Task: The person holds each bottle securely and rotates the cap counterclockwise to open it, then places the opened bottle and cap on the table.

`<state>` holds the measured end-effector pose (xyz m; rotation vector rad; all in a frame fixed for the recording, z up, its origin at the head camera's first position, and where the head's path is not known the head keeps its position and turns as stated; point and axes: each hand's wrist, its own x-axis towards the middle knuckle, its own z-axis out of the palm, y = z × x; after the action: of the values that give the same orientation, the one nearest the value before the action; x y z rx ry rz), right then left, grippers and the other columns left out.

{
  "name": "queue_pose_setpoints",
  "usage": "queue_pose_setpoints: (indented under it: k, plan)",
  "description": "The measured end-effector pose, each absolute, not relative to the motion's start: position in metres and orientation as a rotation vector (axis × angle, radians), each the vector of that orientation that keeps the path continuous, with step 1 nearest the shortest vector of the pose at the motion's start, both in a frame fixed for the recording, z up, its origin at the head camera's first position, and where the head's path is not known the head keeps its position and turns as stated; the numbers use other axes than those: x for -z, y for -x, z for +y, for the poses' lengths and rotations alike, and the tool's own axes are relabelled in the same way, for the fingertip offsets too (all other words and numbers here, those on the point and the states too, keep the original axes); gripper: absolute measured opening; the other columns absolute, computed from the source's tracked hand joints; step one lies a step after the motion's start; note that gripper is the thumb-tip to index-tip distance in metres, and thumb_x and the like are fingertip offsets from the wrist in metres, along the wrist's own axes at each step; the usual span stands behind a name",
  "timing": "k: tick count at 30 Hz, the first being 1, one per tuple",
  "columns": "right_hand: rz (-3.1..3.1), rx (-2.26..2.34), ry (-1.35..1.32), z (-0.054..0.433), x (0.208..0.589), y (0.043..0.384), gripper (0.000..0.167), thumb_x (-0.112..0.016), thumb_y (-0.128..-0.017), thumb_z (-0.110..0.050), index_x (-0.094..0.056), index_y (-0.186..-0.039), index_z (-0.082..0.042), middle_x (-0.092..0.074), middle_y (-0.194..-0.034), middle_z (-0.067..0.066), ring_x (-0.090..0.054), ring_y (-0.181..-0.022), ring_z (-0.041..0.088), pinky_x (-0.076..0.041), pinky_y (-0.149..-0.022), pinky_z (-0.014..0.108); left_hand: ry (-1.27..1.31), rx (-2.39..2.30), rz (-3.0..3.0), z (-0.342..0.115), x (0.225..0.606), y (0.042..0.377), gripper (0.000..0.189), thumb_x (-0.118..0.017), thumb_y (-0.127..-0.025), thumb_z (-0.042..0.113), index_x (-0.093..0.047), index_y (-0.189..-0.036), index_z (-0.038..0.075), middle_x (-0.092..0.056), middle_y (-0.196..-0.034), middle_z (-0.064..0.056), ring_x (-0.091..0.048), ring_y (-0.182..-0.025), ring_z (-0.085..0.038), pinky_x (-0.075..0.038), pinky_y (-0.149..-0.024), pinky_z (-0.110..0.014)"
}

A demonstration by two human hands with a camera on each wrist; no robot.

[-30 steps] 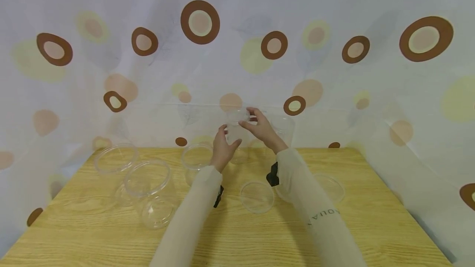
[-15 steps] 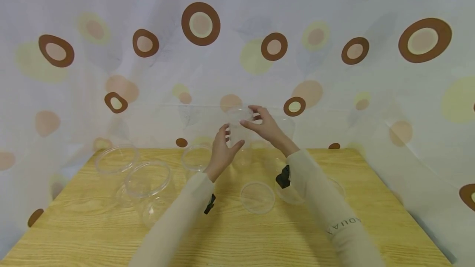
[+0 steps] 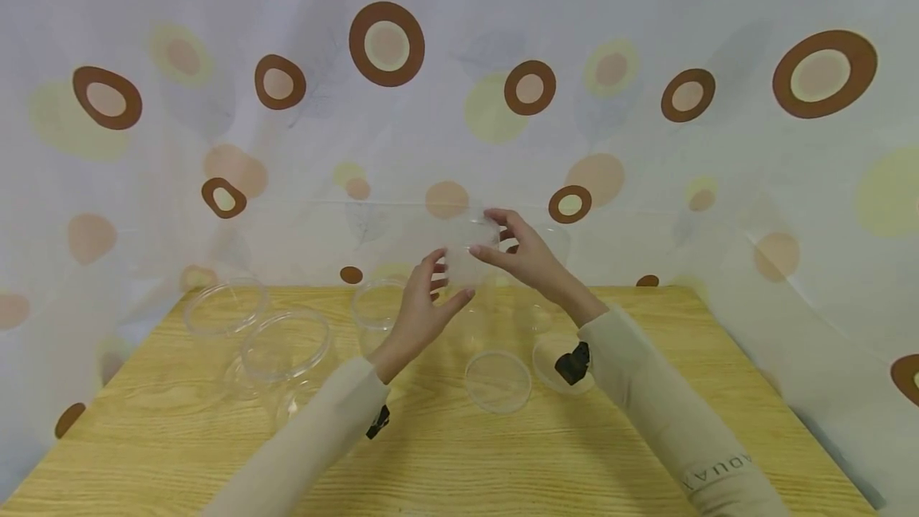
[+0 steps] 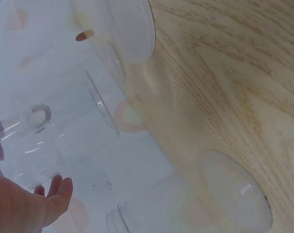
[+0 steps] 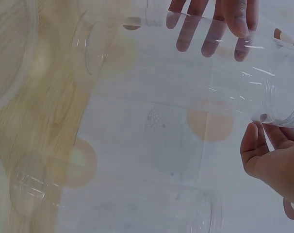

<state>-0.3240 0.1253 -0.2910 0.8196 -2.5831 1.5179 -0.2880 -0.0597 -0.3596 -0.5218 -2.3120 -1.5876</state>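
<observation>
Both hands are on a clear plastic jar [image 3: 465, 266] in front of the patterned sheet; its outline is faint in the head view. My left hand [image 3: 420, 309] grips the body lower down, thumb on the near side and fingers round the left. Higher up, my right hand [image 3: 527, 262] pinches the jar near its mouth, index finger above and thumb in front. The right wrist view shows the jar's ribbed rim [image 5: 283, 104] between the right fingertips, with the left hand's fingers [image 5: 215, 41] spread along the wall.
Clear open jars [image 3: 285, 345] stand at the left on the wood-grain table [image 3: 459, 461], another jar [image 3: 380, 305] nearer the middle. Behind the right hand is a further clear jar [image 3: 556, 242]. Flat round transparent discs [image 3: 498, 381] lie centre-right. A dotted sheet [image 3: 459, 142] hangs at the back.
Both forearms have swung outward, the wrists moving apart. The left hand has dropped slightly, and the right hand has shifted to the right. The jar stays held between them.
</observation>
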Motion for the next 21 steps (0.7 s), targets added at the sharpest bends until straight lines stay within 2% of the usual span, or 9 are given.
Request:
queue_pose_setpoints:
  k: [6, 10, 16, 21]
  plan:
    - [-2.592, -1.547, -0.793, 0.128, 0.292, 0.309, 0.064, -0.064, -0.085, -0.029, -0.032, -0.139, -0.02, -0.042, -0.133, 0.007, -0.049, -0.106, 0.026, -0.049, -0.075, 0.035, 0.548, 1.615, -2.315, -0.062, 0.363, 0.275, 0.073, -0.067, -0.082, 0.033, -0.028, -0.141, 0.016, -0.042, -0.128, -0.01, -0.049, -0.114, -0.031, -0.042, -0.096, -0.047]
    - [-2.577, -1.577, -0.797, 0.129, 0.295, 0.299, 0.063, -0.067, -0.083, -0.031, -0.035, -0.137, -0.021, -0.043, -0.132, 0.005, -0.052, -0.1, 0.027, -0.049, -0.074, 0.033, 0.548, 1.646, -2.337, -0.064, 0.367, 0.268, 0.077, -0.07, -0.08, 0.032, -0.027, -0.142, 0.014, -0.042, -0.127, -0.011, -0.05, -0.113, -0.031, -0.043, -0.095, -0.047]
    - [-2.539, -1.575, -0.862, 0.129, 0.302, 0.287, 0.061, -0.068, -0.083, -0.026, -0.038, -0.136, -0.017, -0.043, -0.132, 0.007, -0.049, -0.105, 0.026, -0.045, -0.085, 0.037, 0.588, 1.685, -2.42, -0.07, 0.374, 0.262, 0.08, -0.072, -0.078, 0.033, -0.026, -0.142, 0.015, -0.038, -0.134, -0.015, -0.047, -0.115, -0.033, -0.04, -0.095, -0.05]
    - [-2.505, -1.612, -0.9, 0.13, 0.304, 0.281, 0.059, -0.066, -0.084, -0.021, -0.038, -0.136, -0.016, -0.044, -0.132, 0.008, -0.049, -0.105, 0.024, -0.044, -0.087, 0.04, 0.672, 1.729, -2.46, -0.072, 0.381, 0.26, 0.078, -0.072, -0.079, 0.029, -0.025, -0.142, 0.021, -0.038, -0.139, -0.008, -0.044, -0.122, -0.032, -0.038, -0.098, -0.051]
